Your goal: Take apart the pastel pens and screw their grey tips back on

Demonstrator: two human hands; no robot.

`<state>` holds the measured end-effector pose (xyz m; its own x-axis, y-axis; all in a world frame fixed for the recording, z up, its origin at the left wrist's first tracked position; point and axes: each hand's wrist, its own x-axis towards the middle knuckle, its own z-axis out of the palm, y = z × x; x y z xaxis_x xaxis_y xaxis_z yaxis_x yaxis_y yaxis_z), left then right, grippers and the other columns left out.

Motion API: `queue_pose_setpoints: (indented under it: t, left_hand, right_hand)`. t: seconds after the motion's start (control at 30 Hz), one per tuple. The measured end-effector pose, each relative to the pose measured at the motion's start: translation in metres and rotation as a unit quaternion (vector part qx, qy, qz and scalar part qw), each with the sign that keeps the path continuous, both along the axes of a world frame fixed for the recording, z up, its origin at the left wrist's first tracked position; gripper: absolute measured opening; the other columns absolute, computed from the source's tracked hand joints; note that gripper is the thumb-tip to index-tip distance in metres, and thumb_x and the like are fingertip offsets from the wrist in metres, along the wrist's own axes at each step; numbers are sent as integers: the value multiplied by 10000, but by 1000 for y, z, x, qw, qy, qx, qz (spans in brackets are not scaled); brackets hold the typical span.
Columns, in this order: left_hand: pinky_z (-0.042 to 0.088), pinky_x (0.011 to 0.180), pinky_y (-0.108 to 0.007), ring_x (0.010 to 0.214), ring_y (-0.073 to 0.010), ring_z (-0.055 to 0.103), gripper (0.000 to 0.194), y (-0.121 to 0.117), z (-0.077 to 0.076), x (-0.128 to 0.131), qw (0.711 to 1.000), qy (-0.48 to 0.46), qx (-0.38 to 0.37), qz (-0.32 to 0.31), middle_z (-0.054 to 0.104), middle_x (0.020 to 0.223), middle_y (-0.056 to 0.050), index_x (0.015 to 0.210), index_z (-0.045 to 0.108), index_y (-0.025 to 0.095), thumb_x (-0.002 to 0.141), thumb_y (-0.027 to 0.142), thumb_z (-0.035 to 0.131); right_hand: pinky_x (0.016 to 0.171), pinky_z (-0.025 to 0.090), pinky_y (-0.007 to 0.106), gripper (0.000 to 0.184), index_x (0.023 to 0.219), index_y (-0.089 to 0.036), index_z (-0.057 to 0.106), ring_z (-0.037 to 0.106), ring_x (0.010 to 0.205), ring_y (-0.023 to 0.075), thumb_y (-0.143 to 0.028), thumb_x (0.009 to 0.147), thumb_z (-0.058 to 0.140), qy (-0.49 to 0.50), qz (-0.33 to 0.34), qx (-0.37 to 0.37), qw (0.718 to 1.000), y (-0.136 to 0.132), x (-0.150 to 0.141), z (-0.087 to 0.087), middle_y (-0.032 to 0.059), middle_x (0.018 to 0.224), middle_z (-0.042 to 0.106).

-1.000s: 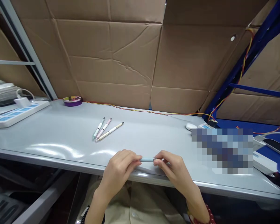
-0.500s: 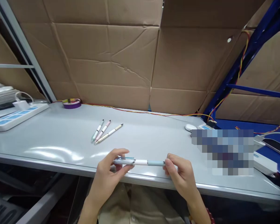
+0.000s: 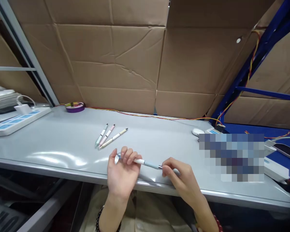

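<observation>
Pale blue and white, the pen [image 3: 151,165] slants over the near edge of the table [image 3: 164,138] in the head view, rear end between 9 and 10 o'clock, tip between 3 and 4. The left hand [image 3: 122,175], palm up, curls its fingers over the rear; the right hand [image 3: 182,177] holds the silver tip in a narrow pinch. For good handling, the 2 grips should probably share 1 straight line, the right pinch light, without bending the tip sideways. 3 other pens [image 3: 107,135] lie toward 10 o'clock, near the left hand.
</observation>
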<state>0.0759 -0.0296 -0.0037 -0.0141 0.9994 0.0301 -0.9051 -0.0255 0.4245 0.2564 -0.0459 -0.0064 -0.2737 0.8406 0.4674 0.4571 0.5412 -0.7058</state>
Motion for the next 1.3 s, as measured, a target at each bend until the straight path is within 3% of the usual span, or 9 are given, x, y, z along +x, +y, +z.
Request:
queue_pose_setpoints:
  t: [0.2,0.4,0.73,0.9,0.97,1.0,1.1,1.17,1.3]
  left_hand:
    - [294,368,-156,356,-73,137,359,13,-2,-18,995,-71,-11,70,108,448,69,541,184,186,884,281,230]
    - [306,355,-164,349,-82,115,349,12,-7,-27,992,-19,45,113,97,424,65,521,166,186,791,259,376]
    - [273,351,-188,378,-93,58,328,10,-9,-24,991,-29,32,130,74,434,63,532,148,185,789,271,333]
    - [364,471,-224,455,-104,235,379,5,6,-13,965,161,157,136,207,509,55,577,268,199,822,475,353]
    - [426,614,-279,595,-143,385,342,1,17,-7,894,359,254,85,348,615,15,642,360,206,854,474,346]
    - [437,690,-307,695,-167,437,307,-1,22,-4,831,468,300,38,413,703,-13,693,404,208,877,443,333]
    - [410,881,-379,1018,-228,451,156,-4,31,-2,578,706,401,-81,480,1024,-86,878,473,211,891,336,380]
    - [366,961,-418,1189,-267,366,97,-1,32,-6,444,785,422,-88,454,1170,-116,911,481,202,854,276,456]
    - [311,1026,-421,1306,-294,253,131,17,32,-31,319,865,379,-83,377,1326,-134,889,502,183,762,209,522]
  right_hand:
    - [584,388,220,335,700,-186,532,518,597,115,-345,941,364,35,-24,-36,998,-1,2,-3,-13,624,552]
    - [575,385,223,355,671,-185,512,507,590,118,-350,942,353,11,-22,-38,999,-1,1,-1,-5,624,555]
    - [583,387,217,368,650,-183,501,506,588,115,-346,943,347,-7,-21,-45,999,0,1,-2,-6,618,550]
    - [582,373,218,363,665,-185,495,504,593,116,-357,947,343,-11,-17,-64,998,-1,1,-1,-11,625,544]
    - [580,370,217,364,657,-185,484,497,583,114,-354,948,346,-13,-10,-68,998,0,1,-1,-14,615,537]
    - [578,369,216,361,658,-185,484,492,577,113,-353,948,348,-13,-6,-68,998,0,1,-2,-16,612,534]
    - [574,367,212,345,677,-185,494,485,579,112,-352,945,356,-11,0,-61,998,0,1,-2,-17,622,532]
    - [576,366,210,341,683,-184,494,479,580,111,-354,945,356,-12,-3,-60,998,1,0,-2,-18,620,527]
    - [582,353,214,359,654,-183,462,471,579,109,-354,948,346,-38,-10,-76,996,-1,0,-1,-21,615,518]
